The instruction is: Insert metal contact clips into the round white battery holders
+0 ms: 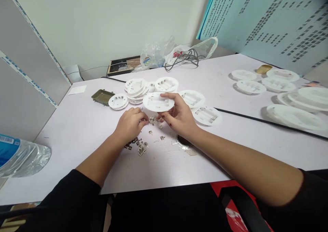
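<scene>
My right hand (180,117) grips a round white plastic battery-holder disc (158,102) by its edge, thumb beneath and fingers over the rim, slightly raised off the table. My left hand (131,123) is closed in a pinch low over the table, thumb and forefinger together; what lies between them is too small to tell. Small metal battery contacts (153,120) lie in a loose pile just right of its fingertips. More metal contacts (141,147) are heaped below that wrist, some darker and partly hidden by it. A few single pieces lie between the heaps.
Stacked white discs (135,87) stand behind my hands, beside an olive plastic tray (103,97). Other discs (294,117) lie at right, past a black cable (271,121). A water bottle (24,156) is at left. A hole (183,140) opens near my right wrist. Plastic bags (159,52) lie at the back.
</scene>
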